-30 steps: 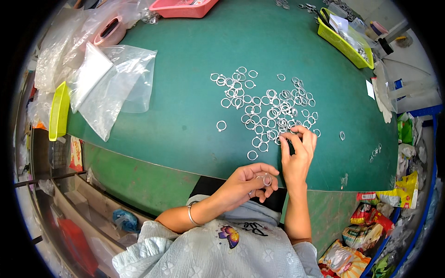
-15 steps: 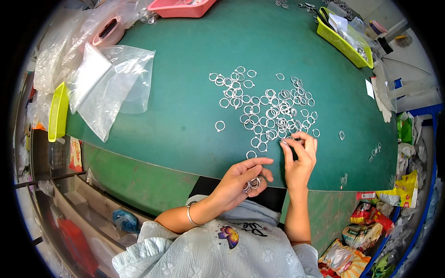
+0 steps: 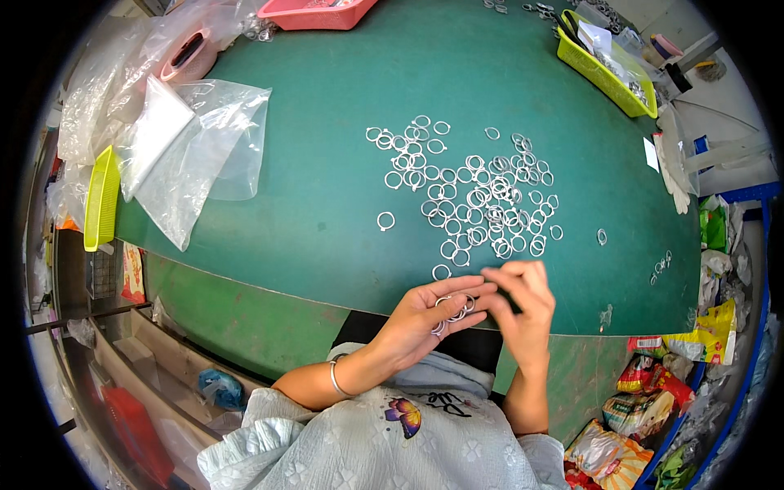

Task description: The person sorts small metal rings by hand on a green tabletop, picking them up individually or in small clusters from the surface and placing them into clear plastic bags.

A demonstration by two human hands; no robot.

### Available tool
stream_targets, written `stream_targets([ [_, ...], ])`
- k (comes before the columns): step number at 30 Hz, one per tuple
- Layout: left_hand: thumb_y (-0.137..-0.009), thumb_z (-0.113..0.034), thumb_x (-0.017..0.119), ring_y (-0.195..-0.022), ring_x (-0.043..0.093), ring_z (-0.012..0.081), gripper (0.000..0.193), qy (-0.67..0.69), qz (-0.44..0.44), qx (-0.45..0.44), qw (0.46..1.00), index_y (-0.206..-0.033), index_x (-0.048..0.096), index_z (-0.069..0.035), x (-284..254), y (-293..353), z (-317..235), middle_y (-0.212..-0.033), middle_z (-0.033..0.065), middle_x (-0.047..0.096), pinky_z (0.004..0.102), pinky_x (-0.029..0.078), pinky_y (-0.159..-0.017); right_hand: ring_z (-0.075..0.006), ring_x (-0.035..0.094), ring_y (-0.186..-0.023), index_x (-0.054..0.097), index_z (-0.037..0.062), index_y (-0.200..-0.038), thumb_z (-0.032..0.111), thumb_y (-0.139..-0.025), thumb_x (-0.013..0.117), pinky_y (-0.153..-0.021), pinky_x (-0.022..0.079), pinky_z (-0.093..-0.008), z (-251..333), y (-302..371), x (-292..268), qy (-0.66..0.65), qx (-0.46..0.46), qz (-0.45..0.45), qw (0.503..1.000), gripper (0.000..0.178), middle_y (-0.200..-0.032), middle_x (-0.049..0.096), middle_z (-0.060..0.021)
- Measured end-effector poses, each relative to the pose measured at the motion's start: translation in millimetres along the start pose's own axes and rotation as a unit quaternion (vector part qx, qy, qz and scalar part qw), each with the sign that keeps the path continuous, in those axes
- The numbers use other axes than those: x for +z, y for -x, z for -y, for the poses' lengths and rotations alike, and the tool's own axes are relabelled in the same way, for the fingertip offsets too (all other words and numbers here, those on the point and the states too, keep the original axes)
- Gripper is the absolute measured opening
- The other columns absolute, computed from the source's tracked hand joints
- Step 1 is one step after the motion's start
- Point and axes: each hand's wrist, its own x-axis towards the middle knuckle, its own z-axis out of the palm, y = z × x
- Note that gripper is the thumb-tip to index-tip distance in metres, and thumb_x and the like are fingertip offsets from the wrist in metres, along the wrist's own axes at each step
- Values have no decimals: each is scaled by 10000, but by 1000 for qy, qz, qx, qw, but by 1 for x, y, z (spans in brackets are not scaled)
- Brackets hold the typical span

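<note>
Several silver metal rings [image 3: 454, 309], thin and with small tabs, rest in my left hand [image 3: 420, 317], whose fingers curl around them above the table's near edge. Right beside it is my right hand [image 3: 527, 309], slightly blurred, with thumb and index finger spread apart at the left fingertips. I see no ring between those right fingers. Beyond both hands, a loose spread of matching rings [image 3: 476, 196] covers the middle of the green table [image 3: 318, 163], some overlapping. A single ring [image 3: 386, 220] lies apart to the left, and another ring [image 3: 602, 237] to the right.
Clear plastic bags [image 3: 220, 135] and a yellow-green basket [image 3: 101, 200] lie at the left. A pink tray [image 3: 318, 15] stands at the far edge. Another yellow-green basket [image 3: 604, 75], filled with small items, is far right, near a pale glove [image 3: 672, 175].
My right hand has drawn back from the rings on the table to my left hand, and its pinch has opened. The rings in my left hand have shifted toward its fingertips.
</note>
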Motion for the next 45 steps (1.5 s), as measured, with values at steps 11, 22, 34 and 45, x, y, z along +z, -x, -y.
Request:
stream_targets([
  [11,-904,-30,466,-1320,325,345,460,108,63,24,992,-1346,362,39,6,4,-11,-1401,239,344,396,321,-1072,-210,511,-780,688,53,-878,27,-705,703,-681,389,-321,-24,-15,16,117,3,-94,989,176,-837,572,-51],
  [22,-926,-75,489,-1090,559,201,392,26,38,8,999,-1303,433,15,-6,2,-1,-1256,151,523,349,464,-938,-98,562,-737,637,-58,-982,27,-883,567,-668,437,-227,-3,13,3,-527,267,-57,805,148,-937,660,-109],
  [34,-905,-51,495,-861,569,147,297,58,-30,-19,998,-1193,521,15,-5,-1,1,-975,77,595,279,479,-750,-157,538,-707,684,-4,-870,-46,-727,664,-628,418,-264,5,3,-4,-210,133,-13,969,151,-750,592,-75],
  [45,-931,-105,491,-869,546,130,298,22,2,-23,999,-1209,525,-1,-1,2,-3,-1023,81,587,278,476,-699,-170,508,-710,656,27,-892,-4,-703,708,-667,400,-283,-27,-8,10,60,54,-84,993,198,-779,567,-42],
])
